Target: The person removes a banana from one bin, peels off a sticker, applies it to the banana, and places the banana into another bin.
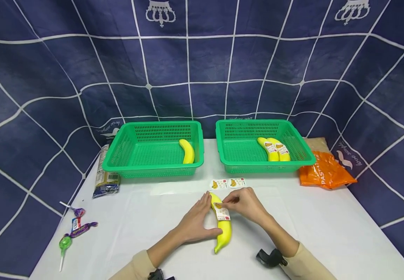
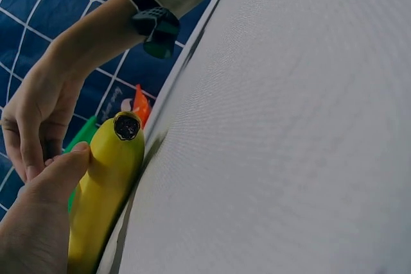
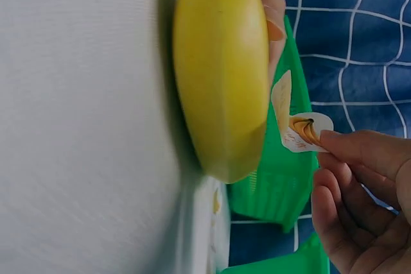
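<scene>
Bright, even overhead light with soft, short shadows. The head view bends strongly at its edges. Both wrist views are dimmer, with the close banana (image 3: 221, 68) slightly blurred.

Smooth fruit, paper label, plastic mesh

The smooth, faintly glossy yellow banana (image 1: 224, 225) bears a matt paper sticker (image 1: 222, 212); perforated green plastic baskets (image 1: 125, 155) look shiny; the white desk (image 1: 327, 233) is matt.

We see a staged recording booth, not a home: a dark blue cloth backdrop (image 1: 202, 70) with white grid encloses a white table (image 1: 327, 233), where two identical green baskets (image 1: 153, 149) stand.
</scene>
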Motion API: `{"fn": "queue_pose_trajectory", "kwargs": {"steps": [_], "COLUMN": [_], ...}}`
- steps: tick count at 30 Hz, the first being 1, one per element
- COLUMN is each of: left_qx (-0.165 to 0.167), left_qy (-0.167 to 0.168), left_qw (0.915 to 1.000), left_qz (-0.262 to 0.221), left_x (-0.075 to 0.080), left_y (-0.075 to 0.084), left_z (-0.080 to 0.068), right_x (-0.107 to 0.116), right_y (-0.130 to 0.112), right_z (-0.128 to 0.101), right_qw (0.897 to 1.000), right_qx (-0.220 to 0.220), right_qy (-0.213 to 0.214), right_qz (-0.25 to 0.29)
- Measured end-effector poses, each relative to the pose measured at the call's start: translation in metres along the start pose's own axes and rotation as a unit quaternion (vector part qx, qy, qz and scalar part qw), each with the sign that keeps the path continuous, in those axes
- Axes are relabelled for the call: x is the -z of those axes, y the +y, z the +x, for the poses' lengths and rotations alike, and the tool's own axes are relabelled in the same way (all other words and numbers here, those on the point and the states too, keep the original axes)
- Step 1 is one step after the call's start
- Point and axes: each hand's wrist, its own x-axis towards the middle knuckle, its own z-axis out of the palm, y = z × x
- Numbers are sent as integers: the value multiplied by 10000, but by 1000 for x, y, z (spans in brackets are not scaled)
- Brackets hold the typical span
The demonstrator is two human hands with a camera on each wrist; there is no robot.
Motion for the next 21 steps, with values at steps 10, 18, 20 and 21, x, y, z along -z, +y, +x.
{"fn": "queue_pose_trajectory", "kwargs": {"steps": [10, 18, 20, 21], "left_qx": [-25, 349, 399, 420], "left_qy": [4, 142, 181, 201], "left_qw": [10000, 9993, 9990, 9989], "left_qz": [65, 57, 15, -2], "left_x": [2, 4, 4, 3], "left_y": [1, 7, 9, 9], "left_z": [-2, 0, 2, 3], "right_x": [-6, -7, -6, -6], "right_y": [5, 6, 8, 8], "right_z": [1, 3, 4, 4], "right_qw": [9999, 9998, 9997, 9997], "right_qx": [29, 50, 38, 20], "right_qy": [-42, -170, -188, -203], "right_qz": [-114, -112, -128, -126]}}
